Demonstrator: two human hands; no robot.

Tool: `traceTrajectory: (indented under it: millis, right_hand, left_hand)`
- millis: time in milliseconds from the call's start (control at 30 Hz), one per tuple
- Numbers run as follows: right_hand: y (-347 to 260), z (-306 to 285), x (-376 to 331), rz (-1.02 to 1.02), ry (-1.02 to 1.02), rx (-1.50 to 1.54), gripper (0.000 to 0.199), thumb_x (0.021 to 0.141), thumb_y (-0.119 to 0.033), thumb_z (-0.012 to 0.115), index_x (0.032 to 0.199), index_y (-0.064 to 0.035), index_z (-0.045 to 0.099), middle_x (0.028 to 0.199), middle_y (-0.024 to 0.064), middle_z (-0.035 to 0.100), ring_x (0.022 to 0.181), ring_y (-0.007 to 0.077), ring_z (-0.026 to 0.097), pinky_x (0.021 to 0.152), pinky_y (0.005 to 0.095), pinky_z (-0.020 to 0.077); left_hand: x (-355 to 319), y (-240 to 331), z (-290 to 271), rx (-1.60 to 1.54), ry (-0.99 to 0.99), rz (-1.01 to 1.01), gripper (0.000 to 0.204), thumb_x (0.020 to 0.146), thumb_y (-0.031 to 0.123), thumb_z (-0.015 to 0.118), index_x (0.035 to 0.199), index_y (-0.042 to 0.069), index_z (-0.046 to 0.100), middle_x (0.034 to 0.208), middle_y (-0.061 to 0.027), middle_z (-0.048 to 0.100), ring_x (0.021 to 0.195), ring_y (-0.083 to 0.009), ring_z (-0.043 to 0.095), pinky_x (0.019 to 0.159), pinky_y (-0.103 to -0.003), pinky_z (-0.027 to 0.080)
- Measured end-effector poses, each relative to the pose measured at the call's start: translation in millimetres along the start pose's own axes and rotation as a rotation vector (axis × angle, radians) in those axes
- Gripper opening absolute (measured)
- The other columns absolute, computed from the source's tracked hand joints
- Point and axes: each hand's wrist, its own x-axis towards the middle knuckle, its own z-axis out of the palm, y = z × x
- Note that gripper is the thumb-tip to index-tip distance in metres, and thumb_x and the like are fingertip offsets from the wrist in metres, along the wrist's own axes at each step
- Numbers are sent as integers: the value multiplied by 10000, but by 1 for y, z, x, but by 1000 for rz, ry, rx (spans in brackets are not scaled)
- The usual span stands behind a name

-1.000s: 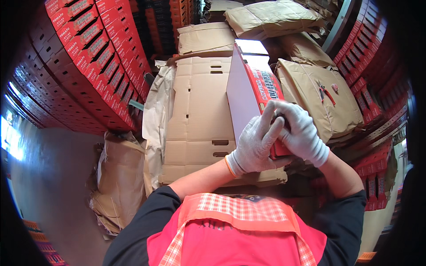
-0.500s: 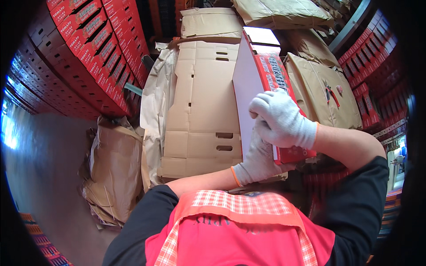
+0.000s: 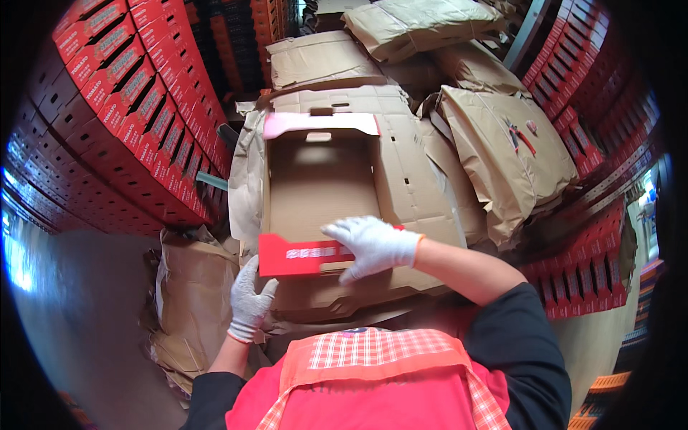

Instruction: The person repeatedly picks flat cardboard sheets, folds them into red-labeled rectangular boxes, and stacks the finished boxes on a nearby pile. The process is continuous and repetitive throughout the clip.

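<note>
An unfolded cardboard box, brown inside with a red printed outside, lies open on a pile of flat cardboard sheets. My right hand, in a white glove, presses flat on the box's near red flap, fingers spread. My left hand, also gloved, grips the near left corner of the box from below. The far flap shows pale pink and stands up.
Stacks of red printed boxes wall the left side, and more red stacks line the right. Brown paper sacks lie at the right and back. Crumpled brown paper sits at the lower left beside a grey floor.
The box was held upright and folded between both hands; now it lies flat and opened out. My left hand has dropped to its near left corner, my right presses the front flap.
</note>
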Motion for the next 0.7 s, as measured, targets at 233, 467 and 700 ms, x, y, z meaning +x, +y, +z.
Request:
traceTrajectory:
  millis: [233,467,700]
  right_hand:
    - [12,90,-43,170,315,-83,613,676,-206,733,1252,-94,557,1002,94,646,900,292,645,757,408,463]
    - [-58,90,-231,770,759,-135,734,588,-256,844,1245,-90,564,1012,53,628,923,254,624,819,395,429]
    - [-62,171,-392,1482,850,1,864,582,-316,884,1320,-100,489,1086,121,604,1019,321,596,869,450,419]
  left_hand:
    - [-3,-44,42,-471,159,-95,478,1048,229,447,1410,-83,454,1441,-174,506,1310,-257,506,1127,-379,365]
    - [-44,4,106,-497,-307,60,343,1020,272,550,1048,-35,702,963,-119,721,908,-200,671,877,-361,533]
    - [-117,79,311,-306,-1224,643,148,887,195,677,929,69,742,855,-138,717,756,-314,690,666,-406,548]
